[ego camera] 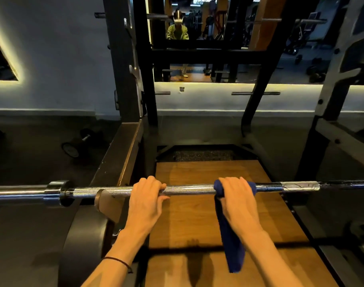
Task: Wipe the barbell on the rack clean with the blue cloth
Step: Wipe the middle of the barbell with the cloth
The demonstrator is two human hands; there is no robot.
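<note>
left hand [144,195] grips the barbell [189,189] bare to steady it, right hand [237,195] at 3 o'clock clamps the blue cloth [231,235] round it for wiping

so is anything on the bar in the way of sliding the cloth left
Yes. The left hand grips the bar just left of the cloth, which the right hand holds wrapped over the bar. Beyond it sits the rack hook.
</note>
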